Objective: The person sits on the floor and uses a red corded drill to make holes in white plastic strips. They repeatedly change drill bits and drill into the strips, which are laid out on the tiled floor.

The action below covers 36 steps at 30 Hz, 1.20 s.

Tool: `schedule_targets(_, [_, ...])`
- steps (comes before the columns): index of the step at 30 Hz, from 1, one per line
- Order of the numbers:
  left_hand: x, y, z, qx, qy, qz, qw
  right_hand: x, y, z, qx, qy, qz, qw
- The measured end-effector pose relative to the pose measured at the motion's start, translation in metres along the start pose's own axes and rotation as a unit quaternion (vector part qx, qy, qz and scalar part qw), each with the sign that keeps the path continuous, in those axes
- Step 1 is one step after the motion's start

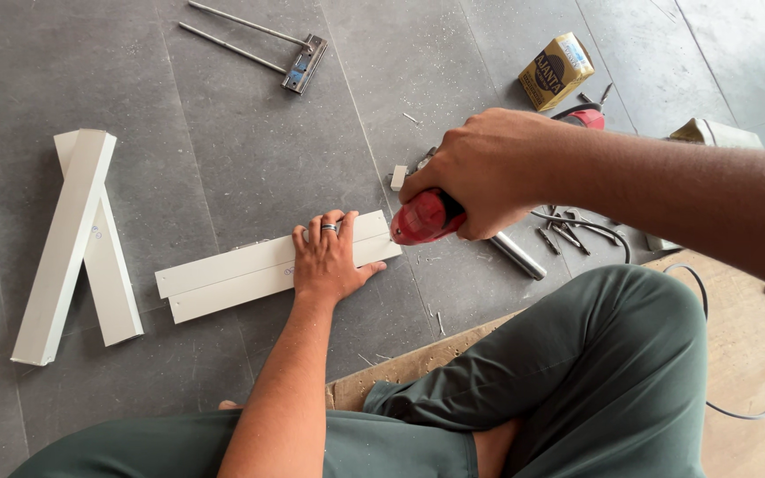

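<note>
While the left hand (329, 261) presses flat with spread fingers on the white bars (250, 270), the right hand (480, 177) grips the red drill (425, 218).

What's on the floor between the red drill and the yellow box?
In the head view, between the red drill and yellow box: the right hand and bare grey floor.

Red plastic-bodied power drill (428, 216) at centre, flat white metal profile strips (250, 267) toward eight o'clock, crossed white square tubes (81, 243) at nine, yellow cardboard box (557, 71) at one, plain grey floor tiles (250, 133), dark green trousers (595, 381) at five
</note>
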<state>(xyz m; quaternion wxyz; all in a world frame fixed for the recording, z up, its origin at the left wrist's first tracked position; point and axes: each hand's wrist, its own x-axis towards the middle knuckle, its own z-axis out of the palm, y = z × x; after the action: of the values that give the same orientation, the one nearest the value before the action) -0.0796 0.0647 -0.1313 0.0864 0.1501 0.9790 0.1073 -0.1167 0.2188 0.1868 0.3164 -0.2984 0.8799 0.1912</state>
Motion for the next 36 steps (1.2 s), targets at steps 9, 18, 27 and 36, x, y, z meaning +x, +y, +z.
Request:
schedule_targets(9, [0.002,0.000,0.001,0.006,-0.008,0.002,1.000,0.003,-0.002,-0.001,-0.020,-0.021,-0.001,1.000])
schedule_targets(18, [-0.002,0.005,-0.010,-0.002,0.011,0.010,1.000,-0.006,0.006,-0.013,-0.028,-0.053,-0.030,0.998])
schedule_targets(27, [0.003,0.012,-0.021,-0.002,0.010,0.001,1.000,-0.034,0.102,0.008,0.183,0.101,0.075,0.975])
schedule_targets(36, [0.015,0.012,0.000,-0.001,0.085,0.034,0.996,0.004,0.131,0.195,0.793,0.264,0.082,0.543])
